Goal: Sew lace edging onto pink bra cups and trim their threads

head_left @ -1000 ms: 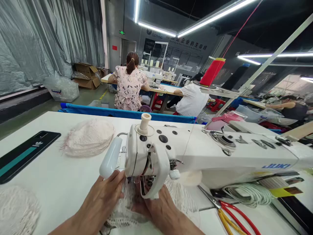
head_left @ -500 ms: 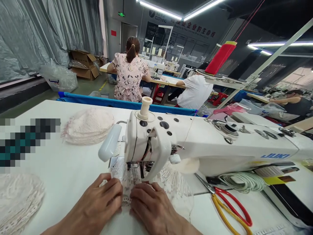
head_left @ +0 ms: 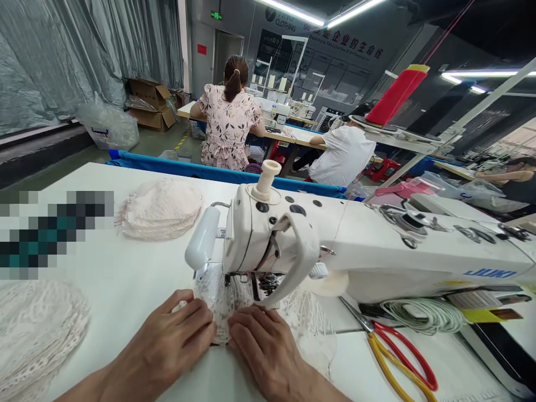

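While white lace (head_left: 219,307) lies beneath JUKI sewing machine (head_left: 385,251) | left hand (head_left: 173,335), right hand (head_left: 268,346): fingers curled onto it, grip unclear

Fingertips of left hand (head_left: 167,335) and right hand (head_left: 270,349) mostly hidden from me. Lace (head_left: 223,308) passes out of my sight beneath machine (head_left: 301,237). Pixelation blots out a dark thing (head_left: 54,237). Left edge crops near stack (head_left: 37,335); bottom edge clips scissors (head_left: 404,357).
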